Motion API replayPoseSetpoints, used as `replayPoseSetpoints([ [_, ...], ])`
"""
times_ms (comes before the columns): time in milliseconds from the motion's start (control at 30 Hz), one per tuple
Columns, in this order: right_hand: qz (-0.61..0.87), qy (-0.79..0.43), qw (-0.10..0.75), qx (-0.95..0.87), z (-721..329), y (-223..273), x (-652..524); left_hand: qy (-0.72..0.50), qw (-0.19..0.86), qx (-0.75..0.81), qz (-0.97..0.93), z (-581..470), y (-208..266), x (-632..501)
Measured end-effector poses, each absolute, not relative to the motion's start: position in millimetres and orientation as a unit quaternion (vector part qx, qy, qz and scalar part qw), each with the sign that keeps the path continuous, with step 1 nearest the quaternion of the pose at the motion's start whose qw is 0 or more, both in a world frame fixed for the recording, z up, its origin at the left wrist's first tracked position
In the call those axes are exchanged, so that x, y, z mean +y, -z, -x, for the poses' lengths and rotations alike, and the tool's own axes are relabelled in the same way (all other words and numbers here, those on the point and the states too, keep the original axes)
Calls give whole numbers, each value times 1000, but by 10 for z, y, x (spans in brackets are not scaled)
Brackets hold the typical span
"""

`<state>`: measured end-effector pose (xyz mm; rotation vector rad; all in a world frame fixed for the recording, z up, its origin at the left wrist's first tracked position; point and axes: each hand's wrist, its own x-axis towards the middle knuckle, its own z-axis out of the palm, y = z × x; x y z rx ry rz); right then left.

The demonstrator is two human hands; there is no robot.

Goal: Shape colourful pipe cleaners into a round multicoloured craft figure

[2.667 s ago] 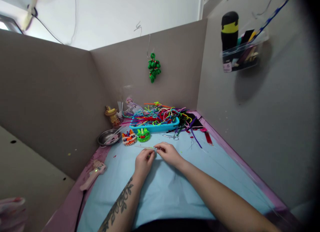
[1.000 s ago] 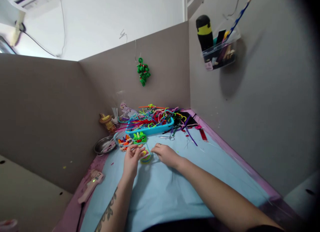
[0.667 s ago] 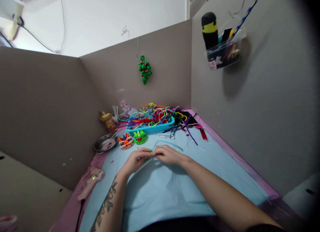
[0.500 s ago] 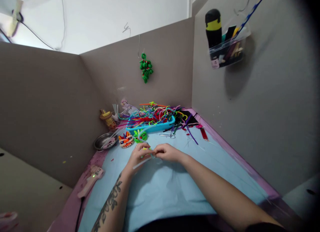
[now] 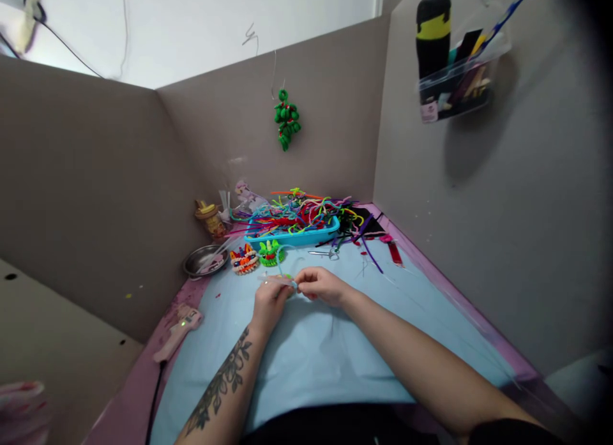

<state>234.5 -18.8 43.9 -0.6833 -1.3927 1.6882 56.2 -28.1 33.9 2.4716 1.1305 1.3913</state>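
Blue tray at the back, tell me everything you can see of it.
The tray is bright blue and shallow, smooth like plastic, with rounded corners and a raised rim. It lies flat near the back panel, heaped with tangled, multicoloured fuzzy strands that spill over its edges and hide most of its inside. A green figure sits before its left end.

The strand [image 5: 278, 261] is pale blue, the tray [image 5: 306, 238] turquoise.

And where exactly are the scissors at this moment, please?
In the head view, the scissors lie slightly right of centre on the light-blue covering, just in front of the blue tray and beyond the right hand.
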Motion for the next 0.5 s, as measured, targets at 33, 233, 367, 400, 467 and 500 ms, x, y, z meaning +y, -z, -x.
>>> replayPoseSetpoints([
  [33,273,-669,416,-552,-2341,-436,-189,-452,46,378,-807,-562,-325,-286],
  [233,292,-631,462,-551,-2293,-380,-171,-444,81,418,-788,-616,-338,-298],
  [367,348,-549,490,-581,-2232,-354,-170,-458,110,428,-771,-668,-390,-313],
  [400,367,-503,503,-600,-2220,-358,-179,-463,119,433,-764,-679,-394,-313],
  [467,392,-378,534,-647,-2202,-378,-208,-473,145,447,-745,-698,-389,-305],
  [500,394,-311,546,-670,-2196,-390,-227,-480,163,454,-732,-707,-380,-298],
])
